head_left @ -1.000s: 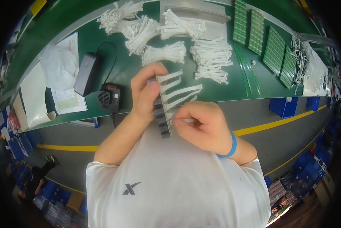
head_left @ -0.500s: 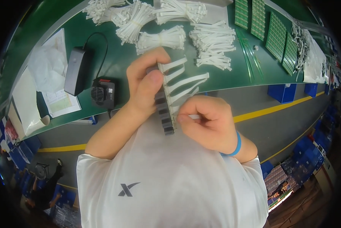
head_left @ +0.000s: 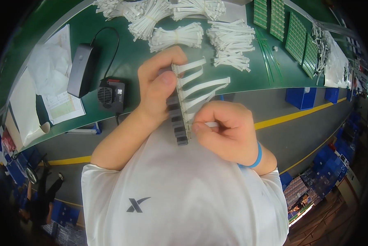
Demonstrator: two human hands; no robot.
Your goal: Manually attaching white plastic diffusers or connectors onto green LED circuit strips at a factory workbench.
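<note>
In the head view, a narrow board (head_left: pixel 185 110) lined with dark blocks (head_left: pixel 177 123) is gripped near its upper end by the left hand (head_left: pixel 158 84), between thumb and bent fingers. Its long axis is pointed down toward the person, tilted slightly rightward. Flat white cables (head_left: pixel 208 83) are spread from its right edge toward the counter (head_left: pixel 251 82). A white strip (head_left: pixel 211 124) is pinched by the closed right hand (head_left: pixel 225 129), which is nearer the board's lower end; whether they touch cannot be told.

Green bench (head_left: pixel 128 61) bears white cable bundles (head_left: pixel 176 37) and circuit boards (head_left: pixel 295 40)
</note>
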